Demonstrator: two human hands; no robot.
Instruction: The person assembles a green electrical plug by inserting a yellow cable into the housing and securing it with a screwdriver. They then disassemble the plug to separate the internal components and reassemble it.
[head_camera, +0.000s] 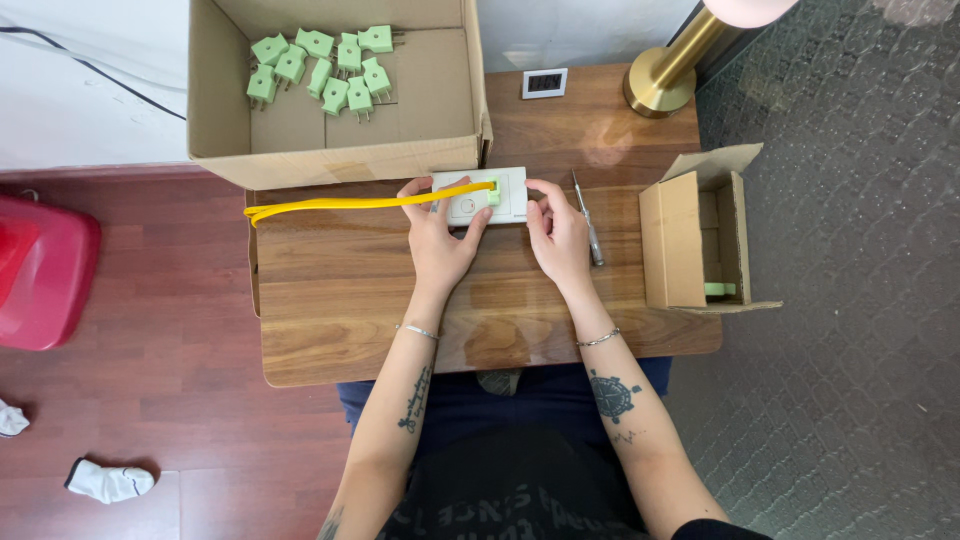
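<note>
1. White rectangular plastic socket plate (487, 196) sits at the far edge of the brown wooden table (340, 300), just in front of the big open cardboard box (230, 100)
2. Left hand (438, 238) on the plate's left half, fingers spread over it, thumb pressing the lower edge – clamped on the plate
3. Right hand (558, 235) grips the plate's right end, fingers curled tog. around its edge
4. Small green plastic plug (493, 190) is seated in the plate's face, w/ a flat yellow cable (340, 204) running off it leftward across the table to the table's left edge
5. Pile of loose green plugs (325, 65) lies inside the big box, back-left corner
6. Slim metal screwdriver (588, 220) lies on the table just right of the right hand, not touched
7. Small open cardboard box (690, 240) stands at the table's right end; one green piece (720, 289) visible inside
8. Brass lamp base (660, 80) and small white digital clock (545, 83) at the far right corner
9. Red plastic container (40, 270) on the wooden floor, well left
</note>
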